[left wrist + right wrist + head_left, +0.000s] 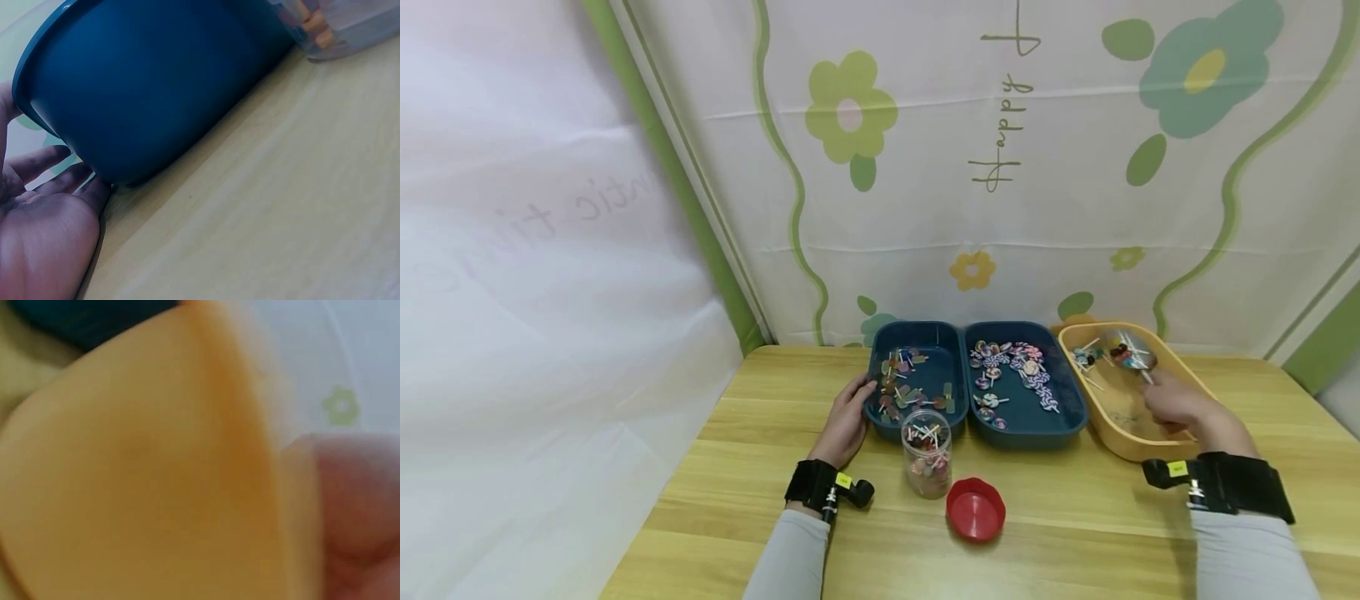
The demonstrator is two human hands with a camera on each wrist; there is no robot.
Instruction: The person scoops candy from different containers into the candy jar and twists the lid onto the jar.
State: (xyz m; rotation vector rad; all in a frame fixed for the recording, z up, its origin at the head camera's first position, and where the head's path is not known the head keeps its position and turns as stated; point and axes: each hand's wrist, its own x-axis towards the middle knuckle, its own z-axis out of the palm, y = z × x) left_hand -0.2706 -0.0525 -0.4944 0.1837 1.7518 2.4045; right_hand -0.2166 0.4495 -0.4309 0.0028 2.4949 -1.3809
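My right hand [1180, 404] grips the handle of a clear rounded scoop [1131, 350] over the yellow tray [1101, 408]. Small colourful pieces with white sticks show in the scoop. In the right wrist view the tray's outer wall [137, 475] fills most of the picture, blurred, hiding the scoop. My left hand [844, 421] rests against the left side of the left blue tray [925, 333]. Seen from the left wrist, its fingers [40, 164] reach loosely along the tray's outer wall [144, 87]. Small translucent coloured candy pieces [891, 383] lie in that tray.
The middle blue tray [1022, 425] holds many small swirl lollipops [1041, 387]. A clear jar [927, 462], open and partly filled with mini lollipops, stands before the trays. Beside it lies a red lid [976, 510]. A patterned curtain [925, 208] hangs behind the wooden table [1075, 533].
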